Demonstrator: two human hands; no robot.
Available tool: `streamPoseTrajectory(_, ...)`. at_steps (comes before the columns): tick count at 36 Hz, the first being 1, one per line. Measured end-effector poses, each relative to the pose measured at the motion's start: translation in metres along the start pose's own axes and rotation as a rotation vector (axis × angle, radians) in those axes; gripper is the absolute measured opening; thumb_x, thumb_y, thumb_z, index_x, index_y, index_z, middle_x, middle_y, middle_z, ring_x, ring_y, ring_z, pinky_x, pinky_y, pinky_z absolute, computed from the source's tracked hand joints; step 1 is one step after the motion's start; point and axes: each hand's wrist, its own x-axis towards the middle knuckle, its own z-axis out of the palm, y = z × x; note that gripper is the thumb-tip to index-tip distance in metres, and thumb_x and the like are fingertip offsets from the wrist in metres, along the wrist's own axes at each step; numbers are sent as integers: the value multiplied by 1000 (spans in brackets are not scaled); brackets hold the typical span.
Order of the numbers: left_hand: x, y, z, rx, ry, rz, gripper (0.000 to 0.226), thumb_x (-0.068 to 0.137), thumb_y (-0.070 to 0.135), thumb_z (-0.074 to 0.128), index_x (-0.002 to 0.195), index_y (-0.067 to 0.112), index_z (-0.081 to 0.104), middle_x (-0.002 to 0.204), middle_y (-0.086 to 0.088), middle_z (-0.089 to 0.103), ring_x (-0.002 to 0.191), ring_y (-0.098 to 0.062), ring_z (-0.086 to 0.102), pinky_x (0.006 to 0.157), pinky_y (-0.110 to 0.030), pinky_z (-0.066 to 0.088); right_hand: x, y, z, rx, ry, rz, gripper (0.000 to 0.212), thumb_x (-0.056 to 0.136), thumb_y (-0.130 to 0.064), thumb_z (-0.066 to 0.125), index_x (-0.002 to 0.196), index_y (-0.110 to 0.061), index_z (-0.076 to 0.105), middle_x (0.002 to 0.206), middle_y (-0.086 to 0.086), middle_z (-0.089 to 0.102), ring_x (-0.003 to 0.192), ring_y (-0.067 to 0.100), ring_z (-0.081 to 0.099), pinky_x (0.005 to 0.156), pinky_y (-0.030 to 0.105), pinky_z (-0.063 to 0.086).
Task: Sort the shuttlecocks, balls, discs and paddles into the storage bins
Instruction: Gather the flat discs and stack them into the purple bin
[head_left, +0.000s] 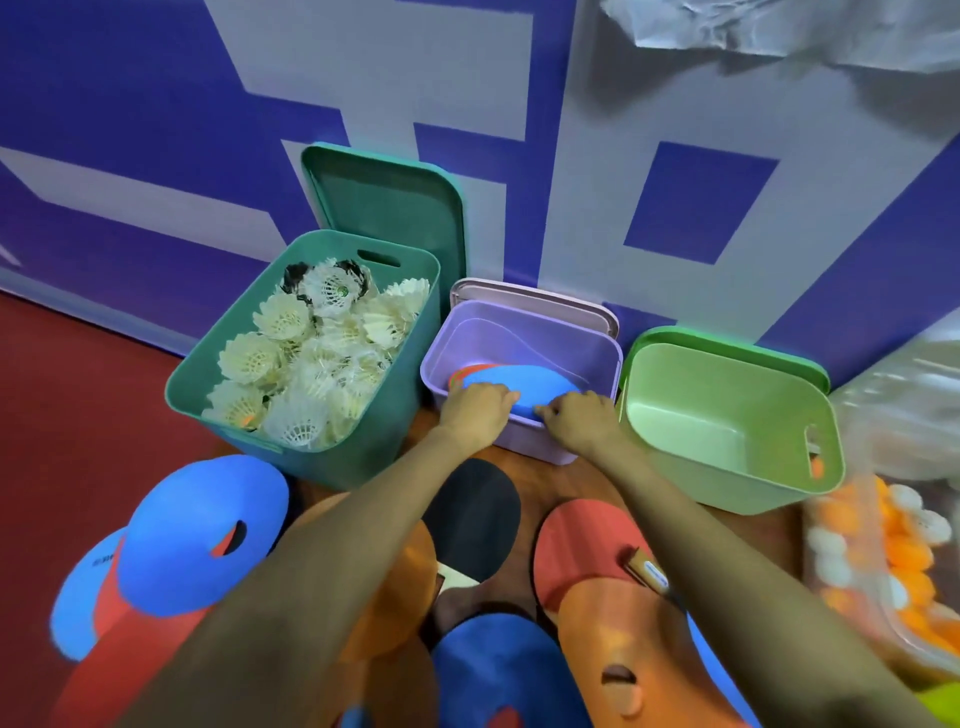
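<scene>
A purple bin (587, 347) stands in the middle by the wall, with a blue disc (530, 384) on top of a red one inside it. My left hand (475, 413) and my right hand (576, 421) both grip the near edge of that blue disc over the bin's front rim. To the left, a dark green bin (218, 358) is full of white shuttlecocks (311, 358). A light green bin (727, 415) on the right holds nothing I can see. Blue, red and orange discs (202, 530) and paddles (576, 551) lie on the floor under my arms.
A green lid (384, 202) leans on the blue and grey wall behind the dark green bin. A clear bag of orange and white balls (883, 551) lies at the right. Red floor stretches out to the left.
</scene>
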Motion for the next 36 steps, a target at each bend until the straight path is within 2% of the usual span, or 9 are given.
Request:
streamPoseTrajectory(3, -4, -1, 4, 12, 23, -1, 36, 103, 28, 30, 117, 16, 61, 124, -4, 60, 121, -23, 48, 108, -38, 24, -6, -2, 1, 34, 51, -24, 48, 100, -41, 33, 99, -9, 69, 113, 15, 65, 112, 34, 54, 94, 35, 37)
streamPoseTrajectory(7, -24, -2, 1, -58, 194, -29, 37, 100, 31, 40, 130, 15, 53, 139, -6, 45, 131, -22, 36, 109, -33, 17, -14, 1, 2, 205, 255, -105, 30, 94, -34, 50, 98, -12, 71, 107, 14, 67, 106, 36, 55, 87, 38, 42)
streamPoseTrajectory(10, -58, -7, 3, -156, 287, -32, 36, 95, 26, 48, 127, 11, 56, 137, -10, 45, 125, -30, 42, 106, -37, 29, -28, -2, 3, 231, 387, -243, 26, 92, -26, 55, 104, -7, 68, 108, 13, 67, 106, 36, 56, 92, 40, 42)
streamPoseTrajectory(12, -87, -14, 9, -187, 341, -14, 34, 87, 25, 50, 114, 9, 62, 122, -12, 55, 109, -34, 54, 95, -42, 43, -44, -9, 7, 264, 415, -356, 30, 90, -27, 52, 104, -6, 68, 104, 12, 68, 102, 34, 58, 89, 40, 44)
streamPoseTrajectory(14, -117, -25, 16, -180, 323, -46, 28, 82, 21, 55, 106, 9, 64, 114, -12, 58, 101, -33, 57, 87, -44, 49, -62, -19, 14, 291, 388, -457, 29, 88, -26, 50, 102, -7, 67, 99, 11, 67, 97, 33, 59, 87, 39, 46)
streamPoseTrajectory(18, -173, -52, 28, -119, 200, -228, 30, 88, 18, 55, 118, 14, 59, 129, -8, 48, 119, -28, 47, 102, -38, 36, -89, -46, 40, 266, 197, -565, 24, 92, -23, 53, 108, -7, 62, 103, 13, 62, 99, 33, 56, 87, 40, 46)
streamPoseTrajectory(25, -239, -96, 45, -60, 175, -492, 36, 90, 27, 52, 127, 25, 53, 145, -2, 34, 136, -23, 26, 110, -34, 22, -100, -99, 90, 270, -301, -310, 53, 93, -28, 53, 140, -14, 33, 136, 15, 41, 122, 32, 46, 102, 41, 39)
streamPoseTrajectory(31, -257, -113, 51, -161, 182, -479, 44, 83, 9, 55, 126, 19, 53, 141, -8, 35, 130, -28, 32, 107, -31, 25, -104, -125, 118, 361, -360, -100, 59, 90, -20, 54, 142, -13, 27, 140, 16, 33, 125, 36, 43, 103, 42, 38)
streamPoseTrajectory(36, -254, -118, 58, -344, 240, -465, 54, 70, -15, 45, 115, 11, 59, 134, -14, 40, 128, -30, 36, 110, -31, 27, -102, -129, 126, 439, -279, -36, 55, 87, -6, 52, 138, -12, 33, 132, 17, 46, 118, 34, 49, 92, 41, 44)
